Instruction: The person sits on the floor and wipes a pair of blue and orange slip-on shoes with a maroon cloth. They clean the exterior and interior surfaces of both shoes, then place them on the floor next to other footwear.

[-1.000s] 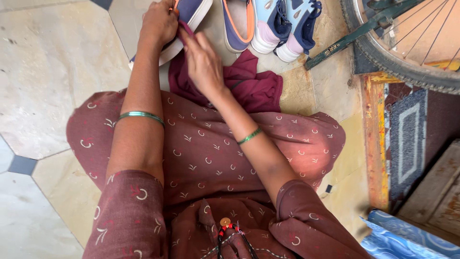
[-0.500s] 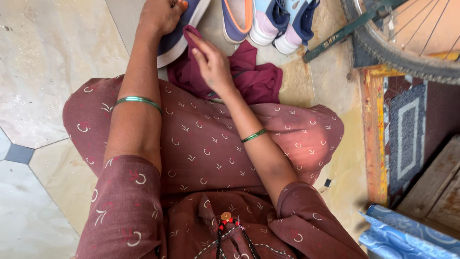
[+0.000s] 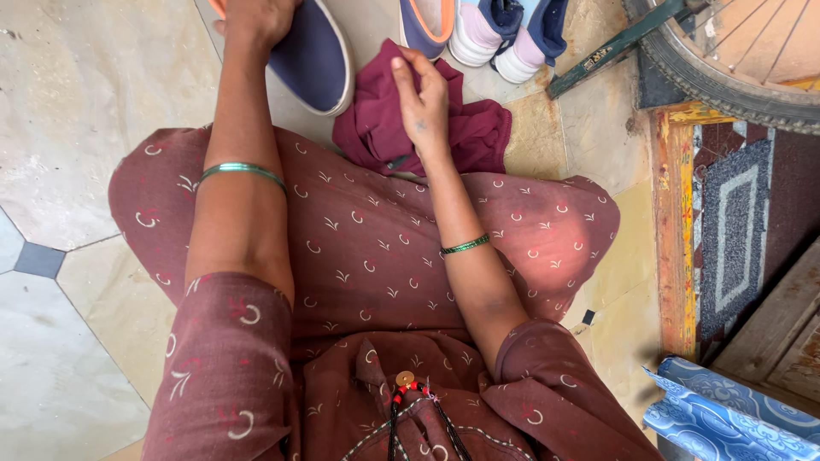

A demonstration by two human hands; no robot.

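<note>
I sit on the floor with my knees spread under a maroon patterned dress. My left hand (image 3: 254, 19) grips the upper end of a navy slip-on shoe (image 3: 314, 56) with a white sole, which lies on the tiles at the top of the view. My right hand (image 3: 421, 94) pinches a fold of a crumpled maroon cloth (image 3: 474, 137) lying on the floor just past my lap. A green bangle circles each wrist.
More shoes stand at the top: a navy one with orange lining (image 3: 424, 24) and a light blue pair (image 3: 510, 38). A bicycle wheel (image 3: 726, 81) fills the top right. A patterned mat (image 3: 730, 230) and blue printed fabric (image 3: 726, 418) lie on the right.
My right hand left the shoe and moved right onto the maroon cloth. My left hand swung the navy shoe so that it now lies with its sole edge toward me.
</note>
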